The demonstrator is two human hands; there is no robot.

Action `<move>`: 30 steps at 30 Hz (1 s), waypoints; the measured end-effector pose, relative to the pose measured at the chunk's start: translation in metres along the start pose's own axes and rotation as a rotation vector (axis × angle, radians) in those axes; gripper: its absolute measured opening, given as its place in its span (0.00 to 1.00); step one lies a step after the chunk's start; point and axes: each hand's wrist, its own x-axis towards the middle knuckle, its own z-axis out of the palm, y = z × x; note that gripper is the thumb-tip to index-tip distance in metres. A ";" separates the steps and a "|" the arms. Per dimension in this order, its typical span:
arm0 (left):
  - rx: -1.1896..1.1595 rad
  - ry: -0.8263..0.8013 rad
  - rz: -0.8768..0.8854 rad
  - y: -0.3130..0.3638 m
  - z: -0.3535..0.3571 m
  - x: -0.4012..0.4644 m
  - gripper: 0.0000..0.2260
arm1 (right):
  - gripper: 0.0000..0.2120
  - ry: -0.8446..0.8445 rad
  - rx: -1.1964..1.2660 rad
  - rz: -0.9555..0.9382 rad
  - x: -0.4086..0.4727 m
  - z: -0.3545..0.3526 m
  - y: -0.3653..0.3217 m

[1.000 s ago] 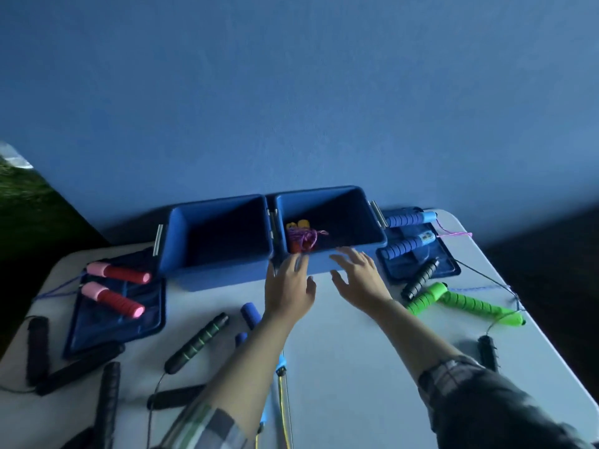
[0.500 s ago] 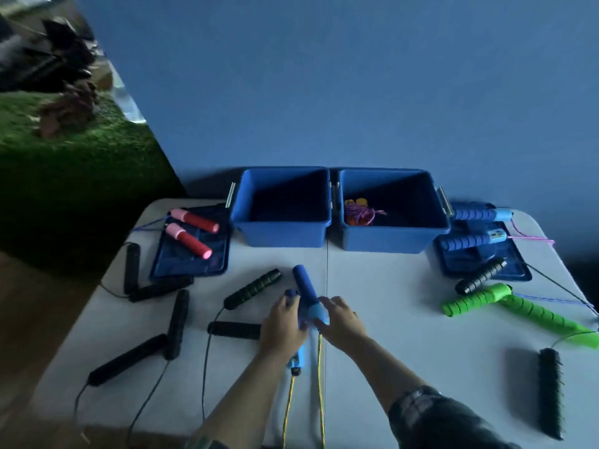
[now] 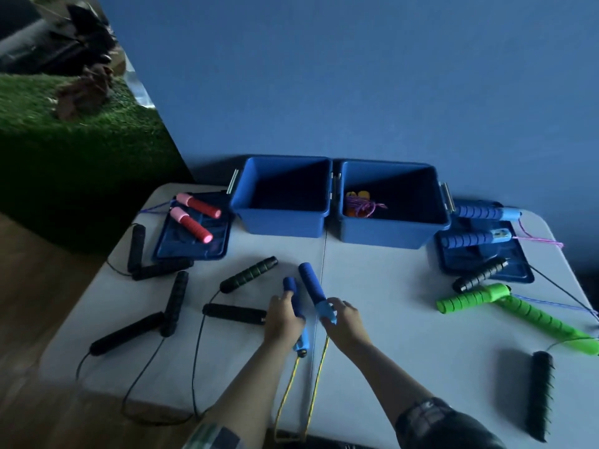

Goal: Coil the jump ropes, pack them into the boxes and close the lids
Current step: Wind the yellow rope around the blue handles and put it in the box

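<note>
Dim blue light lay over a pale folding table (image 3: 405, 319) pushed against a blue wall. Two open blue plastic boxes (image 3: 285, 196) were stood side by side along the far edge; the right-hand one (image 3: 393, 205) already held a coiled pink rope with orange handles (image 3: 361, 204), the left one looked empty. Near the middle of the front edge, a blue foam-handled jump rope with a yellow cord (image 3: 311, 290) was being gathered: one handle was gripped in the closed left hand (image 3: 283, 322), the other pinched at its light-blue cap by the curled fingers of the right hand (image 3: 345, 322). The yellow cord (image 3: 316, 377) hung in a loop over the front edge, out of sight below.

Trouble could be expected from that hanging loop, which might catch on the table edge once coiling began. The thin black cords (image 3: 197, 345) of the neighbouring black-handled ropes ran just beside the left wrist and could be dragged along or tangled in. Both blue lids (image 3: 194, 238) were covered with other handles, so closing would be blocked until these were cleared.
</note>
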 end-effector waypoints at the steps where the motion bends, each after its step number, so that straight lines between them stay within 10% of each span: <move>1: -0.079 0.016 -0.058 0.008 0.002 0.000 0.19 | 0.18 0.002 0.008 0.006 -0.002 -0.004 0.005; 8: -0.489 -0.003 -0.279 0.056 0.035 -0.005 0.11 | 0.21 0.026 -0.063 -0.013 -0.015 -0.032 0.041; 12: -0.430 -0.031 -0.252 0.054 0.045 -0.005 0.17 | 0.43 -0.091 -0.196 -0.051 -0.022 -0.034 0.055; 22: 0.569 -0.095 0.700 0.023 0.032 0.025 0.27 | 0.42 -0.071 -0.375 -0.090 -0.017 -0.035 0.053; 30: 0.837 -0.176 0.777 0.024 0.019 0.029 0.26 | 0.25 0.086 -0.406 0.105 -0.008 -0.043 0.067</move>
